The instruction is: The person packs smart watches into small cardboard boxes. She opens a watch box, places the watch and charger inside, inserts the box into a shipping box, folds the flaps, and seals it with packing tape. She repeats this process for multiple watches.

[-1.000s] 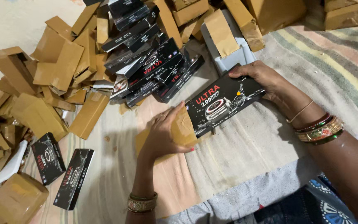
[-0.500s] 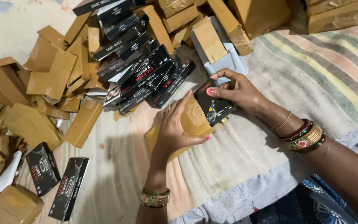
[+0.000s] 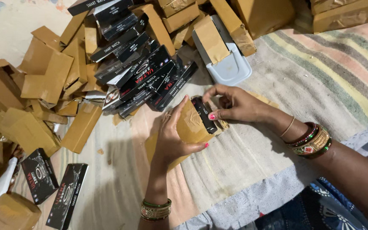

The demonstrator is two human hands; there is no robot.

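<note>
Hands [image 3: 173, 136] [image 3: 235, 106] on striped floor cloth [image 3: 320, 72]: fingers pinch black box [image 3: 204, 114] into brown envelope [image 3: 188, 127].

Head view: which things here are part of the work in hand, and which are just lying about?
In hand:
- left hand holding the brown cardboard sleeve
- right hand pushing the black box into it

Lying about:
- pile of black boxes
- loose cardboard sleeves
- grey tray
- striped cloth

black box [image 3: 204, 114] mostly inside brown carton [image 3: 190, 125]
</note>
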